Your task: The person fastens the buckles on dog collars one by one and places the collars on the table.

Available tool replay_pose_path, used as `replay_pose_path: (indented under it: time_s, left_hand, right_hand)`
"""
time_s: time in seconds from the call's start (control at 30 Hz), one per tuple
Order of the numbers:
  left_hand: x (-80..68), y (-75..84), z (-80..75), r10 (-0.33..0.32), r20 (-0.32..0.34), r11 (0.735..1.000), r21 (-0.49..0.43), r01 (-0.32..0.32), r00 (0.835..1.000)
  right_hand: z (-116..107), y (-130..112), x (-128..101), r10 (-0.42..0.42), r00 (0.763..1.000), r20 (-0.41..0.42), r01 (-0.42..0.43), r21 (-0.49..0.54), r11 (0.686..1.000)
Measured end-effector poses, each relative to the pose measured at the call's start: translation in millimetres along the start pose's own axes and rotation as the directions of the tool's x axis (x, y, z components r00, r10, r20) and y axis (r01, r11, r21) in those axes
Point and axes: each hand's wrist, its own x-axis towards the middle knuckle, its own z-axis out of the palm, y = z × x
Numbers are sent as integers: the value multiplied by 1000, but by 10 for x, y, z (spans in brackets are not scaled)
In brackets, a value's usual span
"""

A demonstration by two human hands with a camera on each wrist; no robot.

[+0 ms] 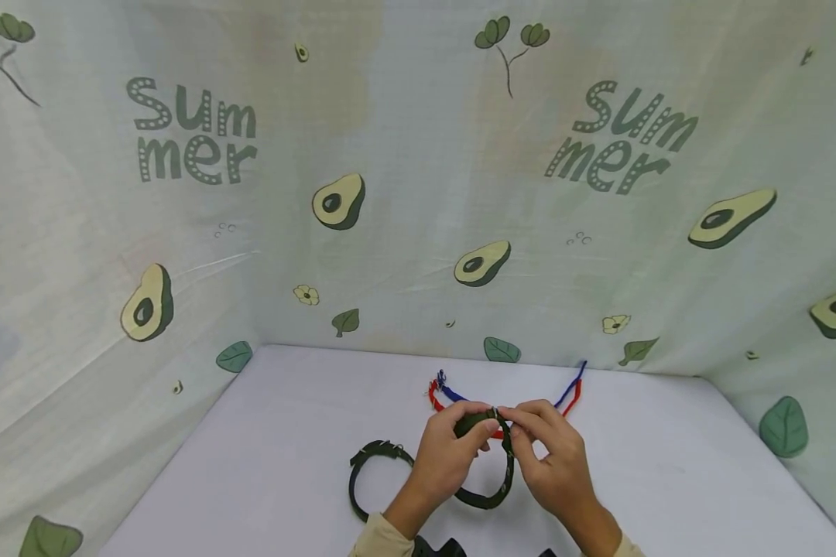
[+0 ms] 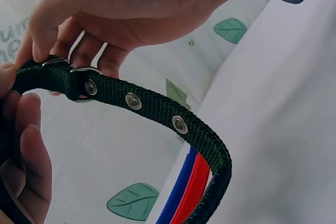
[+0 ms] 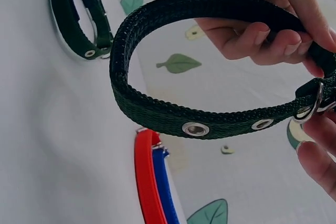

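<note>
A dark green webbing dog collar [image 1: 484,501] with metal eyelets is held up in a closed loop by both hands. My left hand [image 1: 449,452] grips the padded band, its fingers curled round it in the right wrist view. At the metal buckle [image 2: 84,71], my right hand [image 1: 556,464] pinches the strap between thumb and finger. A D-ring [image 3: 315,103] hangs beside that spot. The strap passes through the metal fittings; the buckle's pin is hidden.
Another dark green collar [image 1: 354,483] lies looped on the white table [image 1: 286,433], left of the hands. Behind them lie a red collar [image 3: 144,171] and a blue collar [image 3: 164,182], side by side. A printed cloth [image 1: 404,139] hangs behind the table.
</note>
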Motion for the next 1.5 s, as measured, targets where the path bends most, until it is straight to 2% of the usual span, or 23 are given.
replay_pose_path:
  time_s: [0.1, 0.3, 0.57, 0.83, 1.0, 1.07, 1.13, 1.17, 1.2, 1.3, 1.37, 1.4, 1.43, 1.5]
  left_hand:
    - [4, 8, -7, -14, 3, 1000, -24, 14, 1000]
    - [0, 6, -2, -17, 11, 996, -91, 18, 1000]
    - [17, 18, 2, -67, -28, 982, -178, 61, 997]
    - [15, 31, 8, -75, -39, 970, -234, 63, 996]
    - [15, 0, -6, -61, -25, 985, -163, 56, 998]
    - [13, -27, -26, -39, -16, 996, -79, 37, 999]
    - [16, -46, -47, 16, -8, 998, 67, -16, 1000]
    - [18, -52, -57, 53, -4, 986, 156, -52, 999]
    - [21, -53, -67, 94, 0, 963, 253, -91, 996]
    - [27, -43, -93, 206, 13, 846, 500, -184, 979]
    - [26, -29, -104, 240, 14, 782, 590, -202, 971]
    - [24, -22, -110, 250, 13, 760, 617, -205, 968]
    - [21, -20, -114, 254, 12, 750, 629, -205, 967]
    - [6, -28, -117, 244, 7, 751, 631, -194, 970]
  right_hand:
    - [15, 4, -20, 8, 1000, 19, -8, 4, 1000]
    - [65, 24, -54, -42, 999, 30, 42, 13, 999]
    - [115, 67, -93, 31, 996, 80, -26, -63, 998]
    - [131, 87, -103, 54, 997, 53, -51, -58, 997]
    - [141, 88, -106, 50, 998, 50, -46, -75, 996]
    - [148, 89, -107, 56, 997, 53, -51, -88, 995]
    - [150, 96, -108, 63, 997, 51, -57, -114, 992]
    - [151, 102, -109, 63, 997, 50, -56, -127, 990]
    - [149, 109, -112, 64, 997, 48, -57, -140, 989]
    - [146, 127, -129, 52, 998, 40, -44, -167, 985]
    - [145, 132, -139, 46, 998, 45, -37, -176, 984]
    - [144, 134, -144, 48, 998, 49, -39, -179, 983]
    - [145, 136, -150, 50, 998, 49, -40, -182, 983]
    - [152, 136, -167, 64, 997, 47, -54, -184, 981]
